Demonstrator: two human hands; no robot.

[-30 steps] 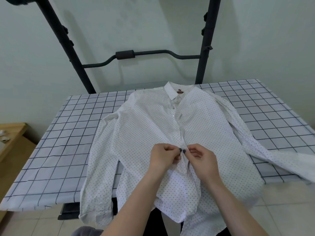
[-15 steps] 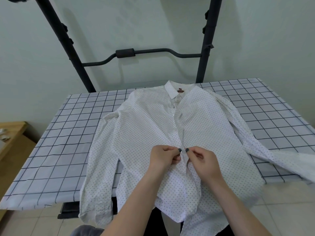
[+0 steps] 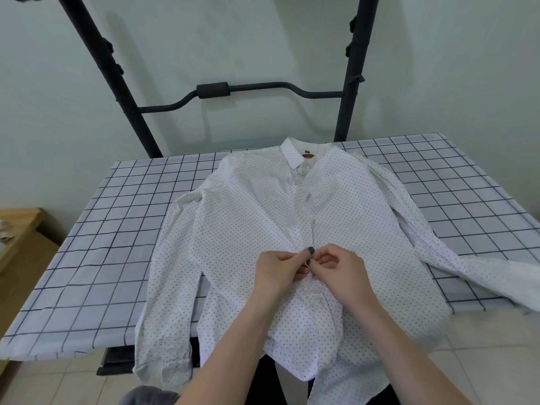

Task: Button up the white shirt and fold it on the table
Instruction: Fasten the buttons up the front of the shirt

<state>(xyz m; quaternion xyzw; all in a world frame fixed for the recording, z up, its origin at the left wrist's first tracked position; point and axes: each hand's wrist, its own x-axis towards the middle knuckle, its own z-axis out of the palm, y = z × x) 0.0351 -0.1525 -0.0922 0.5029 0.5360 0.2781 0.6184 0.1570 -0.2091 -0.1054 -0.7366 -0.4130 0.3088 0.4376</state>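
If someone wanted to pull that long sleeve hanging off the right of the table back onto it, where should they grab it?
Probably mid-sleeve, where the right sleeve crosses the table edge, reaching from the right. There it lies flat and free of both hands, the left hand and right hand, which pinch the shirt front. Its cuff is out of view.

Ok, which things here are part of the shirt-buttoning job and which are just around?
In the job: white shirt; left hand and right hand, both pinching its front placket; table under it.

Just around: black metal rack behind; wooden furniture at left.
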